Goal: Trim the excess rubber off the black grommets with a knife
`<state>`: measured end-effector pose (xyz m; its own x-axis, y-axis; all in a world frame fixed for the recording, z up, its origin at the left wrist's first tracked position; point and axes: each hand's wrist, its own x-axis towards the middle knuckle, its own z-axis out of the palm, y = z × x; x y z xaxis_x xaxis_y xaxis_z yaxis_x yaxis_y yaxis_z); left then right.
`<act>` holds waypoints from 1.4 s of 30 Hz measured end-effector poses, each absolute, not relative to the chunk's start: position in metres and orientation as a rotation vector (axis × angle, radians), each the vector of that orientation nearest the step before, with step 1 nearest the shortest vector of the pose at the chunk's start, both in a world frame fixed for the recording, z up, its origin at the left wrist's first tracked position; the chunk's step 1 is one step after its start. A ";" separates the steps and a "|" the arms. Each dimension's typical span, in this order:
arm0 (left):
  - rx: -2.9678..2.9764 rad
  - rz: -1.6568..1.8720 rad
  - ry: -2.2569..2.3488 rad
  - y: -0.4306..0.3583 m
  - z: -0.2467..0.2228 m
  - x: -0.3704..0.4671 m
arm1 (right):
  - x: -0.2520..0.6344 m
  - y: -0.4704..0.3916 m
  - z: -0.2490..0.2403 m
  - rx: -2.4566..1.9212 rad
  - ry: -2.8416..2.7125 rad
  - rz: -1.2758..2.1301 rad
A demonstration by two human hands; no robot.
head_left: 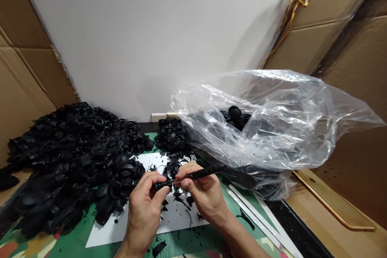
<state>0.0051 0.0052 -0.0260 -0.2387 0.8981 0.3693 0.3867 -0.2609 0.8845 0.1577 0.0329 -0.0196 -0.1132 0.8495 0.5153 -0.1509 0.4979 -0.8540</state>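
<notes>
My left hand (146,205) pinches a small black rubber part (162,184) between thumb and fingers. A slim black-handled tool (207,171) is gripped in my right hand (205,195), its thin metal tip touching or very near the part. Both hands are close together over a white sheet (105,234) strewn with black scraps. A large heap of black ribbed rubber parts (99,149) lies to the left of my hands. Behind them sits a smaller pile of black scraps (172,135).
A clear plastic bag (290,129) with round black parts inside stands at the right. White strips (256,219) lie on the green patterned mat (181,246). Cardboard walls (27,56) flank both sides, and twisted yellow-brown wires (292,12) hang at upper right.
</notes>
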 end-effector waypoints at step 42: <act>1.545 1.512 1.528 0.005 -0.028 0.007 | 0.160 0.038 -0.017 -0.796 -1.324 1.135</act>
<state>0.0075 0.0050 -0.0281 -0.2397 0.9045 0.3527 0.3626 -0.2536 0.8968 0.1603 0.0384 -0.0166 -0.1080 0.9410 0.3206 -0.1728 0.2998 -0.9382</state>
